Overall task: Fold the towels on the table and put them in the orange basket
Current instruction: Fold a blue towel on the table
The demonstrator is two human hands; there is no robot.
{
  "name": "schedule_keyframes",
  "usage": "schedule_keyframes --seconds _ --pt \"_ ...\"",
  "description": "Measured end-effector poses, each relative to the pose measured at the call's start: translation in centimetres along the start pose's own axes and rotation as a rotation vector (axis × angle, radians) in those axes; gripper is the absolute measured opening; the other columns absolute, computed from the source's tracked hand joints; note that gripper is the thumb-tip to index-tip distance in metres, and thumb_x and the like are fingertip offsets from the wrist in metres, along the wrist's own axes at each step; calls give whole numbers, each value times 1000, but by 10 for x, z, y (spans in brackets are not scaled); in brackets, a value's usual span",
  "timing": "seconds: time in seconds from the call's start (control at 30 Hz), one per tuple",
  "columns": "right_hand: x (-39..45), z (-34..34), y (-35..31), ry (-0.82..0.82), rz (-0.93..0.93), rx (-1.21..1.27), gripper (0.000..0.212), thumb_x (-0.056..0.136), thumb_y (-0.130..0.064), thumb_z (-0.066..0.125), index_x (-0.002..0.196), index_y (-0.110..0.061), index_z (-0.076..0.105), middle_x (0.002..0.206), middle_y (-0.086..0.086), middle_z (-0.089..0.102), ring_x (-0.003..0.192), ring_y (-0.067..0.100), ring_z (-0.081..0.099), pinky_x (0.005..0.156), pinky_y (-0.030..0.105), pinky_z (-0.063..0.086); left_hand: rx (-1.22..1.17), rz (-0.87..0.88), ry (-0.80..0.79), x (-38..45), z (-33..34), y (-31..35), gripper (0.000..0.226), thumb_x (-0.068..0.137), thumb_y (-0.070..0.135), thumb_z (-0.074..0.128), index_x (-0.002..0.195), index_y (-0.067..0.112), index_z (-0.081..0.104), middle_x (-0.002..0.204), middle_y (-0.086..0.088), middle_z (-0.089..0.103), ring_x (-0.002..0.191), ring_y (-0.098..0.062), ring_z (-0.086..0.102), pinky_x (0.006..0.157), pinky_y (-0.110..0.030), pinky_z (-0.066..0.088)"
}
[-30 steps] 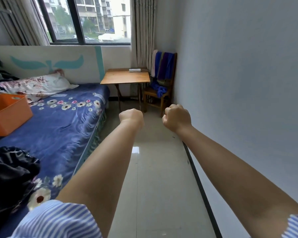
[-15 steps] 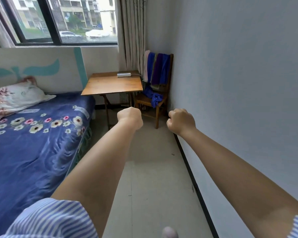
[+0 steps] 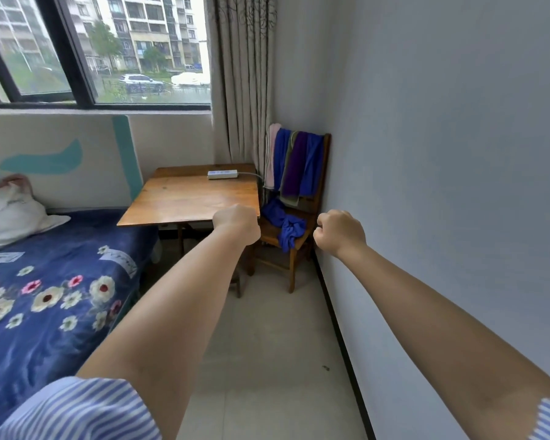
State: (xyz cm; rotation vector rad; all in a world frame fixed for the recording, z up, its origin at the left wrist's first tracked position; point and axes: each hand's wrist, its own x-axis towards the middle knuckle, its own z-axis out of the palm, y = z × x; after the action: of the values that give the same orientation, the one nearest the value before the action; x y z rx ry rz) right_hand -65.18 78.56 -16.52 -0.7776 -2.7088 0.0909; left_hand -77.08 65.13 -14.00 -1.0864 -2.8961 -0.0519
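Closing in on the corner, both fists empty

I have walked up the aisle since a second ago: the table and the chair beside it now loom much nearer, and the orange basket that sat on the bed at my left has slipped out of view behind me. My left hand and right hand are held out ahead, each curled into a fist around nothing. The tabletop carries only a white power strip; the towels hang over the chair back, with a blue one crumpled on the seat. I judge the folding not yet begun: I must fetch a towel first, then turn back for the basket.
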Motion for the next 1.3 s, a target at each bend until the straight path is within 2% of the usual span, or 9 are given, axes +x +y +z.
schedule_keyframes --seconds 0.3,0.4,0.53,0.7,0.83,0.97,1.03,1.17,1.3 --pt "217 58 34 48 87 23 22 86 -10 42 95 1 59 102 18 60 97 32 52 68 28 33 21 60 -1 244 3 -6 24 91 16 45 110 9 58 92 -8 52 83 -23 51 68 -29 40" --pt "284 73 43 59 107 6 20 86 -10 43 91 2 59 99 18 60 95 32 52 66 29 33 7 101 30 318 4 -5 21 91 15 46 104 8 60 79 -4 48 77 -22 51 66 -28 41" --pt "361 95 59 42 124 1 19 85 -9 42 89 1 58 96 18 60 92 32 52 65 29 34 -16 146 19 401 16 0 18 90 15 46 99 8 61 80 -4 50 76 -23 52 65 -30 41" --pt "443 127 92 21 149 11 17 86 -9 42 86 -2 58 87 13 52 87 30 51 64 28 33 -20 173 -17 495 41 10 17 91 16 47 97 8 61 68 -1 44 75 -22 51 64 -30 41" --pt "524 155 130 9 172 21 22 87 -10 43 95 1 60 98 17 60 92 30 55 69 31 42 -43 169 -15 585 55 26 16 89 13 46 96 8 60 63 1 39 73 -21 50 63 -29 39" --pt "615 175 169 17 173 39 21 88 -10 43 94 1 60 100 17 62 91 30 55 67 31 42 -64 147 -9 674 57 45 14 89 11 45 78 9 53 62 1 39 66 -19 48 49 -25 33" --pt "655 183 187 27 185 37 21 88 -10 44 90 1 61 97 17 63 88 30 56 65 31 40 -74 144 -16 714 59 52 25 89 12 44 65 10 46 63 2 40 57 -16 43 44 -24 27" --pt "722 206 217 16 212 36 21 88 -12 44 86 0 60 91 16 62 83 28 54 64 33 42 -112 133 -39 788 72 66 32 90 14 42 59 14 41 62 2 40 53 -13 39 44 -24 28" --pt "771 232 243 -23 258 38 20 90 -14 44 81 -2 58 85 12 58 80 27 55 61 27 37 -155 148 -87 847 87 78 33 91 13 40 58 14 40 61 2 40 54 -14 40 44 -24 28"
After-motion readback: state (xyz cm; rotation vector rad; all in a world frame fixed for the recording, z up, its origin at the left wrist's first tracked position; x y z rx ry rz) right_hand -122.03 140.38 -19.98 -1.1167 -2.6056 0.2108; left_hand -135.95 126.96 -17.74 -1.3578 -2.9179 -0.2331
